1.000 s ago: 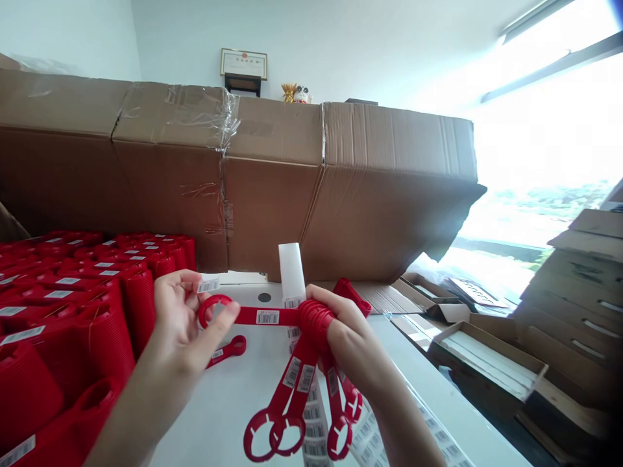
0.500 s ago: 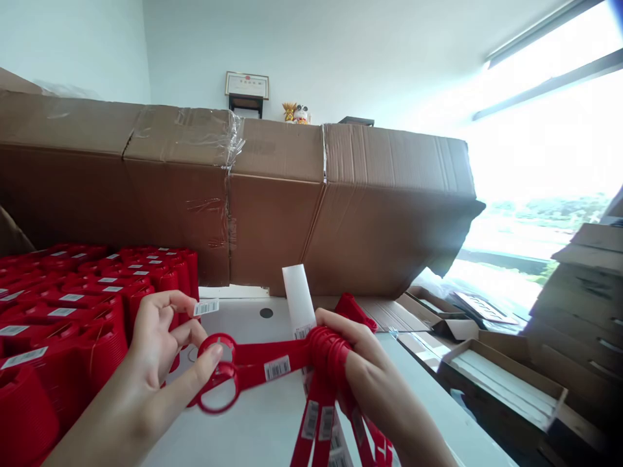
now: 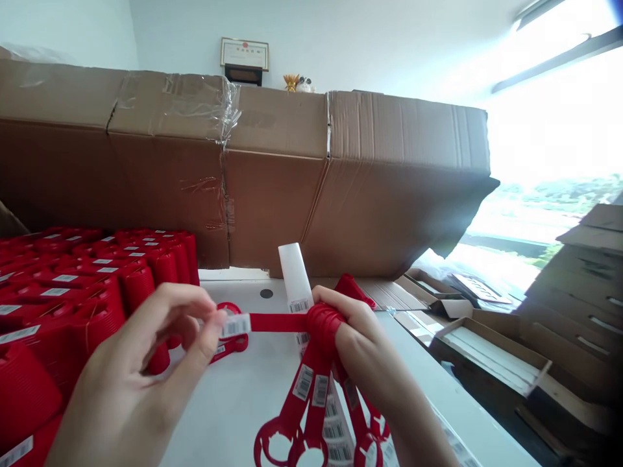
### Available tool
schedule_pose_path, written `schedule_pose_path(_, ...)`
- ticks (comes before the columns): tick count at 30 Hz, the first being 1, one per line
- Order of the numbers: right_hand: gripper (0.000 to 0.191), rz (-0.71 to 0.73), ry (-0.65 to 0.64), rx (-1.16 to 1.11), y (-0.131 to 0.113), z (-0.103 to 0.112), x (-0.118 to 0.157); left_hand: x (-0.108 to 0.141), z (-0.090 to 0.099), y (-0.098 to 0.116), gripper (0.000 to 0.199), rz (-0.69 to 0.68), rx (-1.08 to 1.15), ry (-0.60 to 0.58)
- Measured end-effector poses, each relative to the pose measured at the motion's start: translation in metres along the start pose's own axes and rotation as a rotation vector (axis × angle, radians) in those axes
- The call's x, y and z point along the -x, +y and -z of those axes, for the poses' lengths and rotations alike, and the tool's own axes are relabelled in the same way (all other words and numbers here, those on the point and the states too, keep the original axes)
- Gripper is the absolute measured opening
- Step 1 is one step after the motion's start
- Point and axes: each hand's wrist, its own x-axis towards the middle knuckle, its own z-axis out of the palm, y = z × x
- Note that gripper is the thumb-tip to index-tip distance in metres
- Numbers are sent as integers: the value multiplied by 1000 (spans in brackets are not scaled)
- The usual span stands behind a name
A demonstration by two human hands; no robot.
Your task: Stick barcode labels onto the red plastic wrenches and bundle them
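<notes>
1. Red plastic strap (image 3: 277, 322) ran level above the white tabletop (image 3: 228, 421), its ring end partly hidden behind the fingers at left.
2. Stacked red ribbed tubs (image 3: 73, 318), barcoded, stood at far left, just beside the left hand (image 3: 146, 363).
3. The left hand was nearly closed, thumb and fingertips pinching a barcode label (image 3: 236, 326) against the strap.
4. A white cylinder (image 3: 292, 272) stood upright behind the strap.
5. The right hand (image 3: 374, 350) was closed firmly around a bunch of straps (image 3: 324, 324), several hanging toward the tabletop.
6. Risks: uneven finger pressure could crease or skew the label; a slackened right-hand grip could let the bunch slip.
</notes>
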Motion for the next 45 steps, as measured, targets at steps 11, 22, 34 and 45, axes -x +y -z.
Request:
schedule_pose_path(11, 20, 76, -47, 26, -5, -2, 9, 0, -15, 7, 11, 2, -5, -246)
schedule_pose_path(22, 21, 57, -73, 3, -8, -3, 9, 2, -13, 9, 5, -46, -4, -207)
schedule_pose_path(34, 17, 68, -58, 12, -5, -4, 9, -1, -15, 8, 11, -17, -30, -243)
schedule_pose_path(45, 17, 73, -65, 21, -8, -5, 9, -3, -14, 9, 14, 23, -56, -307)
